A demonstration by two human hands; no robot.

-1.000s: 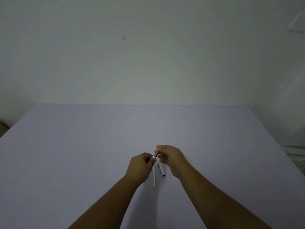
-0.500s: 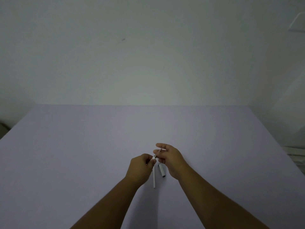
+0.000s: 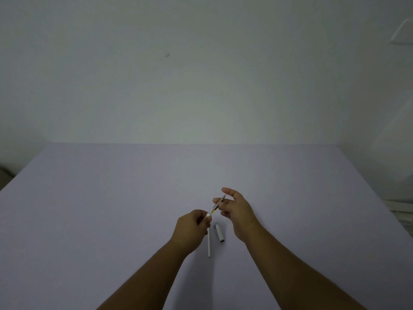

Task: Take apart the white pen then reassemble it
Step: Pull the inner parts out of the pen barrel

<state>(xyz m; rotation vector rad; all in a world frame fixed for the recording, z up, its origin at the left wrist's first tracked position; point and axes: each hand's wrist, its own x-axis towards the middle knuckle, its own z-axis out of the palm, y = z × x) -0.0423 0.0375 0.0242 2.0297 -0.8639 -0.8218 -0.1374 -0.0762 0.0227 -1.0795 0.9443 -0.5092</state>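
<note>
My left hand (image 3: 193,229) is closed around the white pen barrel (image 3: 209,245), whose lower end sticks out below the fist toward me. My right hand (image 3: 237,209) pinches the grey metal tip section (image 3: 219,201) between thumb and fingers, the other fingers spread. A short yellowish stretch of refill (image 3: 212,211) shows between the tip section and the barrel's mouth. The pen cap (image 3: 219,232), white with a metal clip, lies on the table between my two wrists.
The lilac table (image 3: 111,209) stretches out on all sides, its far edge meeting a pale wall. Something white (image 3: 400,211) sits past the table's right edge.
My right hand has moved up and to the right, drawing the tip section and refill out of the barrel. Left hand and cap stayed put.
</note>
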